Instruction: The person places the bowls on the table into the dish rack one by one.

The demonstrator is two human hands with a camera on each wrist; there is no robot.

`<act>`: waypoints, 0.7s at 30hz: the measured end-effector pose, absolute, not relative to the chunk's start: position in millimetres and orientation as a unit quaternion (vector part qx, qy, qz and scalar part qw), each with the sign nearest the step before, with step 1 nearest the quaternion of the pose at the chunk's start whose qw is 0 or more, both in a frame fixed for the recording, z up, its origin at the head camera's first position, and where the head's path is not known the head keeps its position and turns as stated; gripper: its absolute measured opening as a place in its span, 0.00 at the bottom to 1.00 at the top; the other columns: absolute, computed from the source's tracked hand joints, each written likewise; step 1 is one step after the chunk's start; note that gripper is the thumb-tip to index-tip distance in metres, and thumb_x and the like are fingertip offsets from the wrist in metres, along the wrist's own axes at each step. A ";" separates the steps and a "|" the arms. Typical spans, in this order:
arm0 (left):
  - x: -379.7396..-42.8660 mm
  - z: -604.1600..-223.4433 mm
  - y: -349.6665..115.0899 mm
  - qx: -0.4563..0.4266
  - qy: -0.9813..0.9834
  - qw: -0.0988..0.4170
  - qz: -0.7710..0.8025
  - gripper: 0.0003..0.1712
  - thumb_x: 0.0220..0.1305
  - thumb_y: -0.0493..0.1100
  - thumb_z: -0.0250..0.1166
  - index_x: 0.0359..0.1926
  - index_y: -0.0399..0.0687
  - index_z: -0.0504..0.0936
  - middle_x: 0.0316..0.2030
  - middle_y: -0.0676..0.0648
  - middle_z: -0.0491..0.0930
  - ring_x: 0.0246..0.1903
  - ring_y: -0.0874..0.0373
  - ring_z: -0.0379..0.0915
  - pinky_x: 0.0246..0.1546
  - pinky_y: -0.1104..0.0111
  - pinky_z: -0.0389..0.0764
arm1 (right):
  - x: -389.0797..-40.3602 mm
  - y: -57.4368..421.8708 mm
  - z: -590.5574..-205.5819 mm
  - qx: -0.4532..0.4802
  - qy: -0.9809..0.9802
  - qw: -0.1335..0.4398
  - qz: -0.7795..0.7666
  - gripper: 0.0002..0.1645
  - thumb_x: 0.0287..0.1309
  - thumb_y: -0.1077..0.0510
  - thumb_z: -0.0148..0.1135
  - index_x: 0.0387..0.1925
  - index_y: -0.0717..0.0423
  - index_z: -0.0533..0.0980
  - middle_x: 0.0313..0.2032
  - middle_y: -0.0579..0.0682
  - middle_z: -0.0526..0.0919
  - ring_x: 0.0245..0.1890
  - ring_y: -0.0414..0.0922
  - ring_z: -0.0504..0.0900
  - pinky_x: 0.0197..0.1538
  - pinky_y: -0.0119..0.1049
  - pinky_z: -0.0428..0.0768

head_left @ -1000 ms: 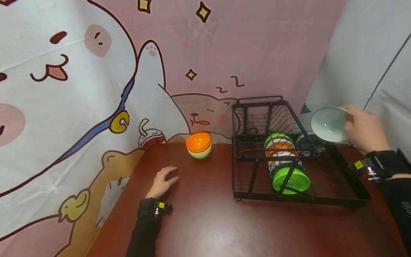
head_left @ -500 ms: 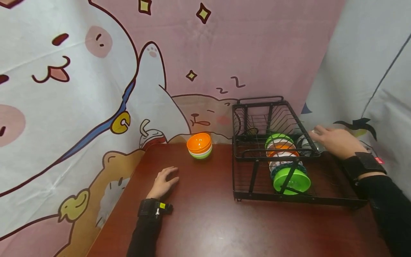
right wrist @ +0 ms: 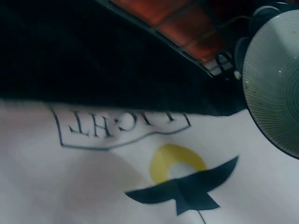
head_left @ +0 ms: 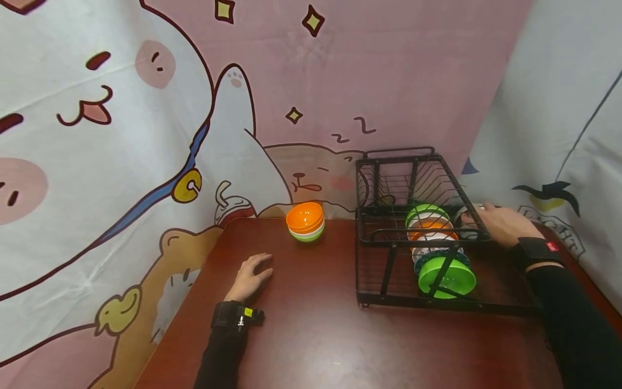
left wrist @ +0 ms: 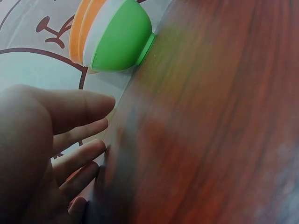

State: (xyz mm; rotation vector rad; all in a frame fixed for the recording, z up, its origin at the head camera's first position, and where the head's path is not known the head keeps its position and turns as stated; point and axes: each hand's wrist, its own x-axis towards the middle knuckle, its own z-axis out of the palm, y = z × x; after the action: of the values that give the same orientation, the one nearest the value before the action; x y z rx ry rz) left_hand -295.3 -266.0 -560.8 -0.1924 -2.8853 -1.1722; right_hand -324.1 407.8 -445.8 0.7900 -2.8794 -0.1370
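My right hand [head_left: 507, 222] reaches in at the back right of a black two-tier dish rack [head_left: 449, 305]. Its fingers hold a pale bowl [head_left: 468, 227] at the rim, partly hidden by the rack's wires. In the right wrist view this bowl [right wrist: 275, 84] shows a finely lined inner face at the right edge; the hand is out of that view. A row of bowls stands on edge in the lower tier, with a green bowl [head_left: 447, 278] frontmost. My left hand [head_left: 249, 278] rests on the table, fingers loosely spread, holding nothing.
A stack of small bowls [head_left: 305, 221], orange over white and green, stands at the back of the brown table [head_left: 311, 335], beyond my left hand. A printed cloth [head_left: 413, 70] hangs behind the table and along its right side.
My right hand has brought the pale bowl down and left from the rack's right side to the back right of the lower tier. My left hand has stayed in place.
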 end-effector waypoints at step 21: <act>-293.8 -557.5 -261.4 -0.065 -0.924 0.017 -0.376 0.28 0.70 0.43 0.68 0.69 0.48 0.77 0.71 0.43 0.71 0.72 0.43 0.59 0.73 0.42 0.56 | -328.6 406.0 -466.1 0.195 -0.969 0.148 -0.035 0.18 0.60 0.69 0.66 0.51 0.74 0.76 0.52 0.71 0.78 0.43 0.68 0.83 0.42 0.65 0.82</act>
State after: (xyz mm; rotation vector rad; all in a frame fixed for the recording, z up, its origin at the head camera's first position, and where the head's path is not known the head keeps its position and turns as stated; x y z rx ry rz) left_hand -293.8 -261.4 -557.5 -0.2009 -2.8721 -1.1681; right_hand -328.6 406.0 -466.1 0.5613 -2.7868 -0.1015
